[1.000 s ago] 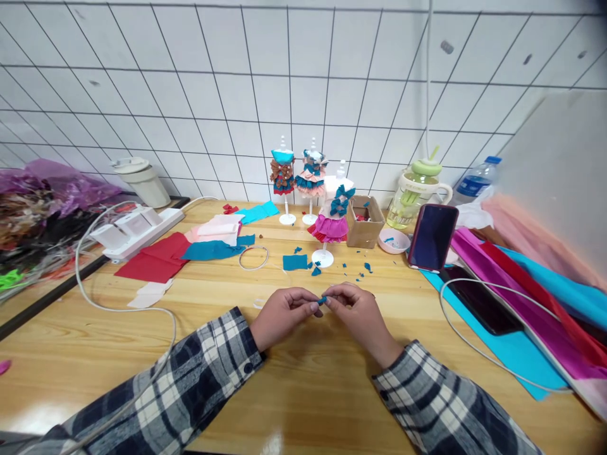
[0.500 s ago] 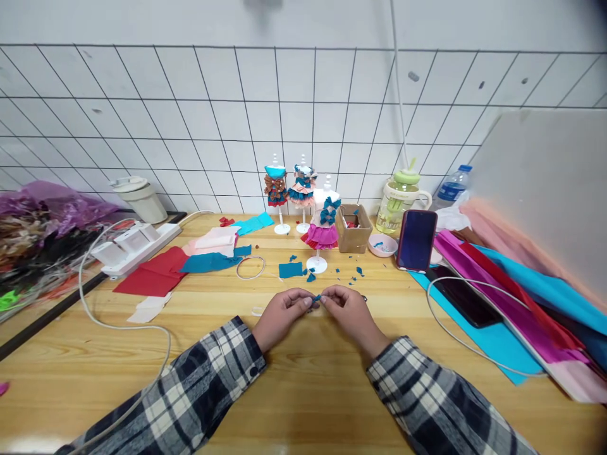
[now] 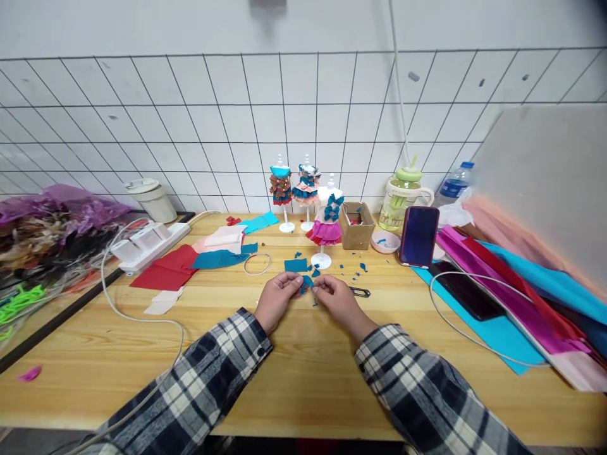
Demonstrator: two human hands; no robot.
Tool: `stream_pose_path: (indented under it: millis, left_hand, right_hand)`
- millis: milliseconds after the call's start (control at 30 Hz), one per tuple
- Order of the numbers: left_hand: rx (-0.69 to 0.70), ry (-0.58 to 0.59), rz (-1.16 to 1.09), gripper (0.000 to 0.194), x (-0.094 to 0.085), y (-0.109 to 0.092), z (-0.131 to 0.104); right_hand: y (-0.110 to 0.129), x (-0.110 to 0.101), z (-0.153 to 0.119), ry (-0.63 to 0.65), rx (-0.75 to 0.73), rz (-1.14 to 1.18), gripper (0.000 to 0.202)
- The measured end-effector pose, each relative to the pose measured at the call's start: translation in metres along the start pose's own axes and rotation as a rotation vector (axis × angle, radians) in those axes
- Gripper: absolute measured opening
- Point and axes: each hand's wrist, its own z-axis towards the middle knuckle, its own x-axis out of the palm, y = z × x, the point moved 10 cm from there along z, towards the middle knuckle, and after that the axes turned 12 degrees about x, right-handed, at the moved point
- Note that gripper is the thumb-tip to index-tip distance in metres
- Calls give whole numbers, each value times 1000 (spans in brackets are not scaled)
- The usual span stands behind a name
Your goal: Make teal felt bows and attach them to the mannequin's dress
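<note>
Between my hands is a small crumpled piece of teal crepe paper (image 3: 307,284). The fingertips of my left hand (image 3: 279,296) pinch its left side. Those of my right hand (image 3: 337,299) are closed at its right edge. Just beyond lie a flat teal paper rectangle (image 3: 296,265) and several teal scraps. A miniature dress form (image 3: 324,232) in a white, teal and magenta paper dress stands behind them, with teal bows on its front. Partly behind my right hand lies a small dark tool (image 3: 361,292) with a loop-like end.
Two more dressed forms (image 3: 281,189) stand by the tiled wall, left of a cardboard box (image 3: 357,235). A pink bowl (image 3: 386,242) and upright phone (image 3: 418,236) are to the right. Red paper (image 3: 165,268), a power strip (image 3: 154,248) and a cable (image 3: 142,321) are left.
The teal piece between my fingers now shows wider and more spread. Both hands have shifted slightly away from me, the right one leftward, uncovering the dark tool. The camera view has shifted a little.
</note>
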Motion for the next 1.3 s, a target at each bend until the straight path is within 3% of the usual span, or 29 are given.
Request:
stream_pose_path:
  millis: [167, 733, 933, 1133, 1200, 1300]
  left_hand:
    - [50, 67, 106, 33, 7, -6, -2]
    - [45, 103, 140, 29, 9, -6, -4]
    - [50, 249, 309, 29, 17, -13, -7]
    - [75, 204, 395, 27, 11, -16, -7]
    - [87, 218, 426, 26, 12, -16, -7]
    - [118, 202, 448, 23, 11, -18, -7]
  right_hand:
    - [4, -5, -7, -33, -56, -14, 22]
    - [1, -13, -10, -79, 16, 76, 21]
    - [0, -19, -8, -121, 0, 110, 25]
    - [-1, -12, -8, -67, -24, 131, 24]
    - [3, -9, -10, -51, -58, 58, 30]
    - [5, -9, -12, -69, -73, -68, 19]
